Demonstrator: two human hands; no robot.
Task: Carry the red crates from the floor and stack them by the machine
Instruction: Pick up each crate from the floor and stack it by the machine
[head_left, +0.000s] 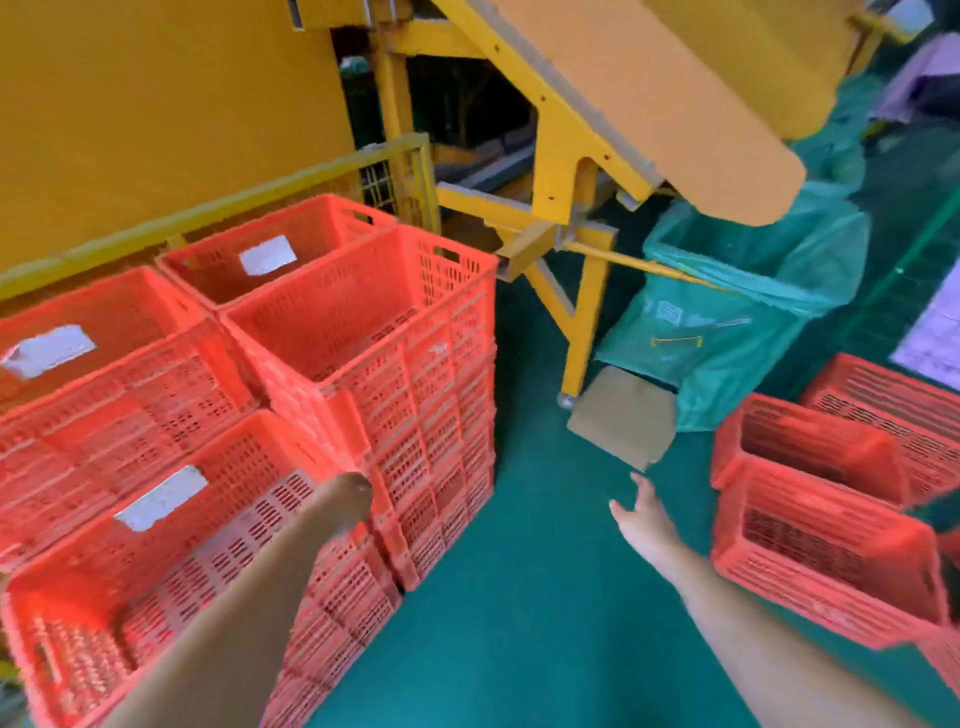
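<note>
Several stacks of red crates (363, 332) stand at the left beside the yellow machine (571, 156). The nearest stack (171, 561) is lower, and white paper lies in its top crate. My left hand (343, 501) is at the far right corner of that top crate's rim; I see it from behind and its fingers are hidden. My right hand (641, 514) hovers over the green floor with its fingers spread, holding nothing. More red crates (821, 551) lie on the floor at the right, tipped on their sides.
A green bag (753, 312) hangs under the machine's chute. A flattened cardboard piece (623, 421) lies on the floor by the machine's leg. A yellow rail (208, 218) runs behind the stacks. Green floor (519, 597) lies between the stacks and the floor crates.
</note>
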